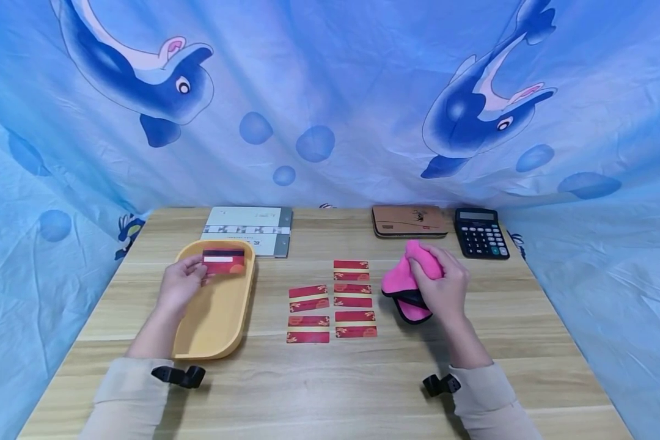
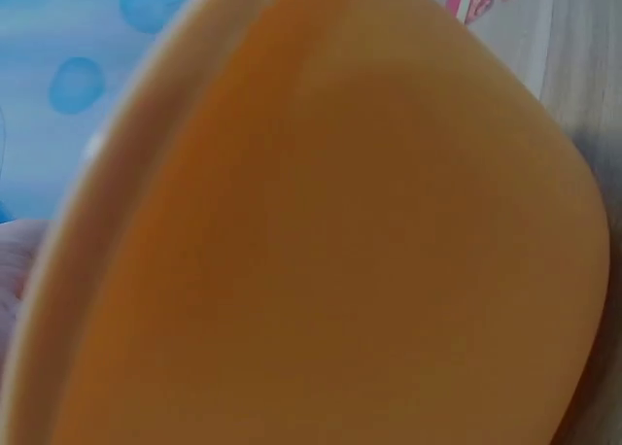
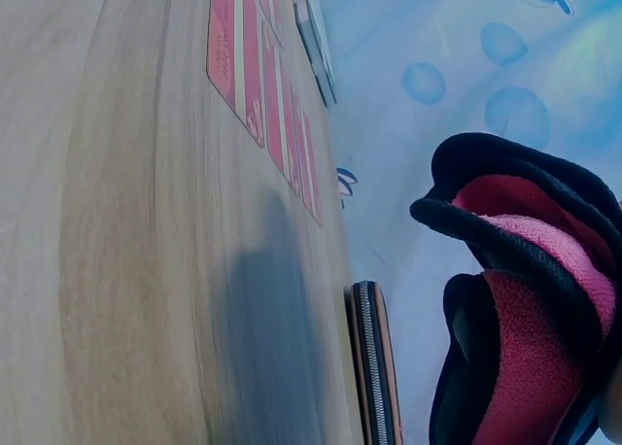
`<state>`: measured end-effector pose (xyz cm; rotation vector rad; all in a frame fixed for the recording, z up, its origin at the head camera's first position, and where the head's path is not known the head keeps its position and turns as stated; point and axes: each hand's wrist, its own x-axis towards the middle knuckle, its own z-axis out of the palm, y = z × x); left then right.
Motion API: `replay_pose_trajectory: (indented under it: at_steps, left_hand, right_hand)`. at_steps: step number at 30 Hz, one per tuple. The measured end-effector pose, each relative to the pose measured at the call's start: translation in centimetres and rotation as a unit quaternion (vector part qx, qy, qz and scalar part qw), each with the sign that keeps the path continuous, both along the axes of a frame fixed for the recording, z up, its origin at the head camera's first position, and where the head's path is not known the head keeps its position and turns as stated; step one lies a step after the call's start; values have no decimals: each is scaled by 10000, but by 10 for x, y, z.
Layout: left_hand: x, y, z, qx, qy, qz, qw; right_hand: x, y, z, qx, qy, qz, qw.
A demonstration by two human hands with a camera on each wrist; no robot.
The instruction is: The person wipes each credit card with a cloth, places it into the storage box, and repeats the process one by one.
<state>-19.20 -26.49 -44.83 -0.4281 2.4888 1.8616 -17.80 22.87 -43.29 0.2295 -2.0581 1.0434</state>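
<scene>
My left hand (image 1: 183, 282) pinches a red card (image 1: 223, 261) with a dark stripe and a white strip, held over the far part of a yellow tray (image 1: 211, 324). In the left wrist view the tray's outer wall (image 2: 369, 231) fills most of the picture and hides the card. On the right, my right hand (image 1: 444, 282) grips a bunched pink cloth (image 1: 403, 278) with black edging; its folds (image 3: 535, 338) show in the right wrist view, raised off the table. Between the hands, several red and gold cards (image 1: 355, 324) lie in two columns on the table.
Behind the tray lies a grey and white notebook (image 1: 277, 214), partly covered by it. A brown zip wallet (image 1: 409, 221) and a black calculator (image 1: 481, 233) lie at the back right. A blue dolphin-print curtain (image 1: 330, 91) hangs beyond the wooden table (image 1: 319, 391).
</scene>
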Motion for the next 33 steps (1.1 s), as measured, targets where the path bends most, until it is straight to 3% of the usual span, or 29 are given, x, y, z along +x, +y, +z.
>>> replay_pose_trajectory:
  at_steps: [5, 11, 18, 22, 28, 33]
  left_hand:
    - [0, -1, -4, -93, -121, -229, 9996]
    - [0, -3, -6, -84, -273, -253, 9993]
    - [-1, -3, -6, -598, -449, -339, 9966]
    - [-1, -3, -4, -553, -498, -339, 9967]
    - [1, -4, -2, -627, -846, -372, 9937]
    - [4, 2, 8, -927, -604, -395, 9931]
  right_hand:
    - [1, 1, 1, 16, 6, 44, 10000]
    - [1, 3, 1, 35, -25, 36, 10000]
    - [1, 5, 0, -20, -83, 50, 10000]
    - [1, 6, -1, -1, -90, 47, 9999]
    - [2, 9, -2, -3, -136, 35, 9999]
    - [4, 12, -2, -89, -318, 17, 9995]
